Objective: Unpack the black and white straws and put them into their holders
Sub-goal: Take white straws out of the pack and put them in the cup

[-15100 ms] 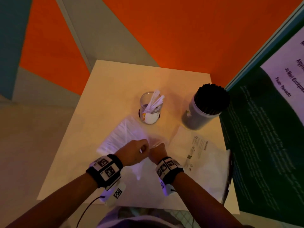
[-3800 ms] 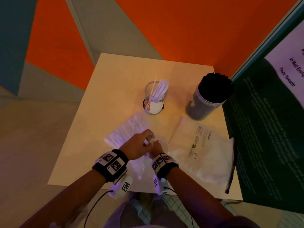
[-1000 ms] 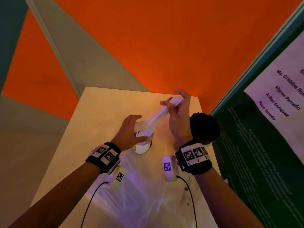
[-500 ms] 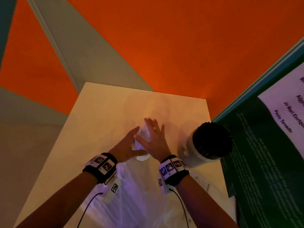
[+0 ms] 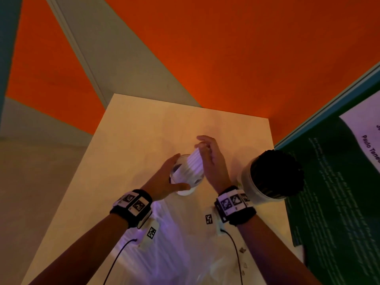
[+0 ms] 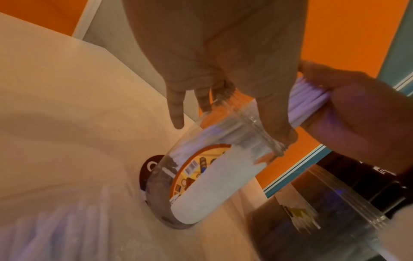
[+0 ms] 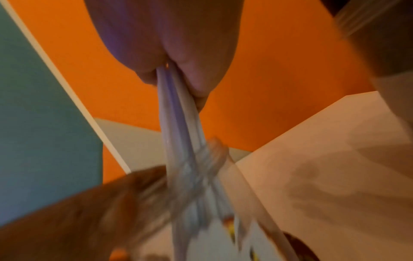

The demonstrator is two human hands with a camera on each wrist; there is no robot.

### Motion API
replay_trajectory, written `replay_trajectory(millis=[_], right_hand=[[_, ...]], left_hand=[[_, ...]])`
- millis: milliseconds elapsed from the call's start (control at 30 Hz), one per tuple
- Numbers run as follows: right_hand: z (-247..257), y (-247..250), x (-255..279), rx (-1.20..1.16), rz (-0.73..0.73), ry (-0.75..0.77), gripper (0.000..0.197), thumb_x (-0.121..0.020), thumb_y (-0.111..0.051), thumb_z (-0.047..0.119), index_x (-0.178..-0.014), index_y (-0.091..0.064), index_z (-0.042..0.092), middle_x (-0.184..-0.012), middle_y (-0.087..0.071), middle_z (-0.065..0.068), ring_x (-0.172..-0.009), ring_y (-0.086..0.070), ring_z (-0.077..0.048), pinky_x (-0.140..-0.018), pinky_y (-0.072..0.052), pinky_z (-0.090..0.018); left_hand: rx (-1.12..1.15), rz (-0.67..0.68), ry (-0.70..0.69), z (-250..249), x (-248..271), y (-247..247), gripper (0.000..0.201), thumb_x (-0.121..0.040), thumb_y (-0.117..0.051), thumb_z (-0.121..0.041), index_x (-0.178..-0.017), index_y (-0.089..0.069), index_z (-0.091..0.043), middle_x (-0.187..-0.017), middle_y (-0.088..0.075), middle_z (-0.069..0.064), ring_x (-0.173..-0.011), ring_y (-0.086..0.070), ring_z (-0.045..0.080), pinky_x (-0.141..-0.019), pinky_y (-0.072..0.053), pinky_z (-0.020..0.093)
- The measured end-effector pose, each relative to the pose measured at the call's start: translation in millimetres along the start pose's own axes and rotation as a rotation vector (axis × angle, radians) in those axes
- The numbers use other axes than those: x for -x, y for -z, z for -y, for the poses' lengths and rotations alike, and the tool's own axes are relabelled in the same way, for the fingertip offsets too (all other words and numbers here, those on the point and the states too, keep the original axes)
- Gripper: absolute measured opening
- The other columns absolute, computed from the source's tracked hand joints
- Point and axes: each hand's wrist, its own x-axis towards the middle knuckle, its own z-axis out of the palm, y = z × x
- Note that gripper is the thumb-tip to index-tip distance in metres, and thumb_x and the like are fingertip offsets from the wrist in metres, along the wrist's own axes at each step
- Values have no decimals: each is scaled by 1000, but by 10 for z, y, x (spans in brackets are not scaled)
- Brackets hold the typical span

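A clear glass jar with a torn label stands tilted on the table. My left hand holds it near the rim, thumb on one side and fingers on the other. A bundle of white straws leans in the jar. My right hand pinches the bundle's upper ends, seen in the right wrist view as white straws between thumb and fingers. Black straws fill the pale round holder to the right.
A crumpled clear plastic bag lies on the light table under my forearms. An orange wall rises behind the table. A dark green poster board stands along the table's right side.
One second ago my right hand held the white bundle high over the jar. The straws have come down into the jar, and my right hand now grips their tops instead of lying flat over them.
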Motion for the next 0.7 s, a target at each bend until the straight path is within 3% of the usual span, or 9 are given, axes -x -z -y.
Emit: replay_trajectory(millis=[100, 167, 267, 400, 500, 567, 633, 700], right_hand=[[-13, 170, -72, 11, 180, -23, 26, -102, -39, 26, -122, -56, 28, -125, -55, 15, -122, -49, -3, -99, -37, -16], [-55, 233, -73, 53, 215, -47, 27, -101, -42, 28, -126, -53, 30, -131, -49, 20, -129, -41, 0, -107, -33, -17], [-87, 227, -30, 238, 91, -58, 21, -92, -59, 24, -110, -54, 15, -113, -53, 3, -110, -51, -13, -98, -42, -32], [-38, 126, 29, 409, 238, -134, 43, -77, -71, 31, -108, -46, 15, -104, -47, 3, -99, -49, -18, -83, -44, -30], [0, 103, 20, 407, 229, -123, 46, -76, -74, 32, -108, -45, 15, -102, -47, 2, -97, -48, -18, -82, -45, -34], [13, 103, 31, 373, 192, -132, 49, -78, -73, 35, -114, -46, 17, -110, -49, 2, -102, -48, -15, -85, -43, -29], [6, 117, 84, 361, 120, -115, 48, -83, -69, 38, -121, -47, 17, -119, -49, 1, -107, -46, -11, -88, -38, -23], [-11, 139, 191, 374, 39, -96, 40, -88, -63, 34, -121, -49, 16, -119, -48, 2, -106, -46, -9, -87, -38, -20]], left_hand=[[-19, 14, -12, -8, -6, 9, 107, -67, -78, -53, -149, -12, -33, -150, -22, -18, -129, -25, -7, -104, -25, 22], [-23, 17, -11, -5, -8, 15, 106, -69, -78, -51, -150, -11, -32, -154, -20, -14, -131, -23, -5, -105, -24, 23], [-26, 15, -5, 6, 1, 17, 107, -69, -78, -49, -150, -10, -31, -152, -21, -16, -131, -24, -3, -105, -26, 24], [-12, 14, -13, 19, -7, 16, 105, -69, -79, -47, -149, -12, -34, -139, -23, -25, -127, -26, -7, -100, -28, 20], [-2, 20, -8, 36, -11, 20, 108, -67, -79, -51, -149, -11, -36, -138, -23, -25, -128, -25, -7, -101, -28, 22], [8, 35, -11, 58, -26, 20, 112, -66, -79, -53, -149, -7, -36, -143, -22, -24, -130, -23, -6, -103, -27, 22], [8, 65, -31, 72, -38, 27, 121, -65, -80, -52, -149, 6, -39, -149, -10, -28, -133, -18, -8, -106, -24, 22], [19, 59, -53, 59, 0, 58, 132, -61, -84, -50, -141, 21, -48, -145, 7, -37, -133, -9, -13, -108, -21, 23]])
